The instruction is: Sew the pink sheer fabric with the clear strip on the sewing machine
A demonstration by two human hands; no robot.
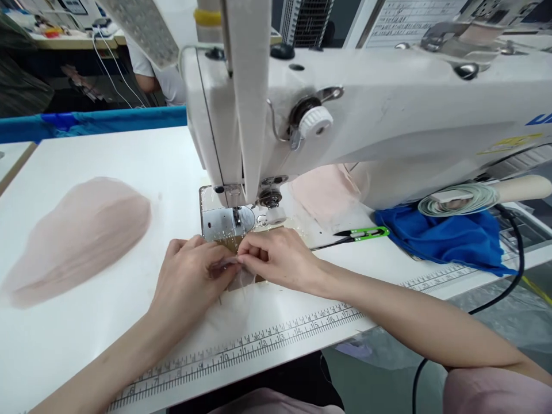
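Just in front of the needle plate (219,223) of a white sewing machine (371,115), my two hands meet over a piece of thin, sheer pale fabric (244,279). My left hand (194,276) pinches the fabric between thumb and fingers. From the other side, my right hand (278,259) pinches the same piece, its fingertips close to the left ones. Part of the fabric is hidden under my fingers, and its lower end hangs over the white tabletop. The machine's presser foot (237,215) is behind my hands, apart from them.
Sheer pink fabric (86,236) lies at the left, and more pink fabric (328,190) sits under the machine arm. Green thread snips (362,233), a blue cloth (448,236) and a coiled pale tape (459,200) are at the right. A printed ruler (241,349) runs along the front edge.
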